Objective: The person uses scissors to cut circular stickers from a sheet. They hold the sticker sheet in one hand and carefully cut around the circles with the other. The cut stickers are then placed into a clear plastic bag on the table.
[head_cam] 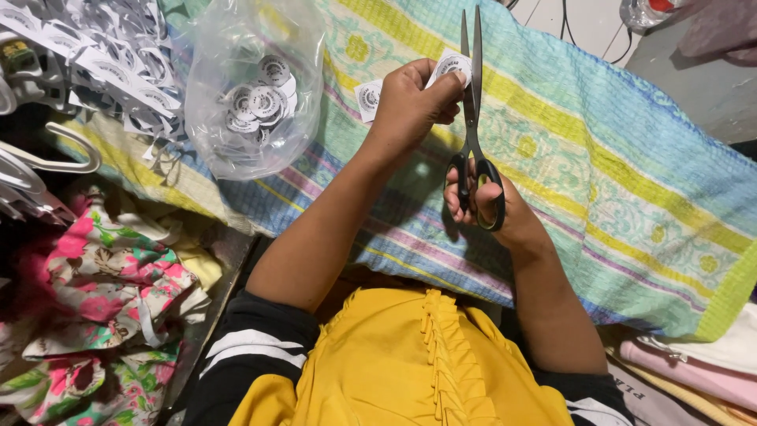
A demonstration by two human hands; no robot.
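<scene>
A clear plastic bag (252, 87) of round labels lies on striped cloth (631, 173), floral fabric (102, 292) nearby.

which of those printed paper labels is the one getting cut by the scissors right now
The label pinched in the left hand, against the blades of the scissors. Another label hangs behind that hand; the rest sit in the plastic bag.

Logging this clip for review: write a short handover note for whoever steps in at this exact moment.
Left hand: pinches a small printed paper label against the blades.
Right hand: fingers through the black handles of the scissors, blades nearly closed, pointing away.
Done: cut round labels sit in the clear plastic bag; one more lies on the striped cloth.
Left: uncut label strips piled at far left.
</scene>
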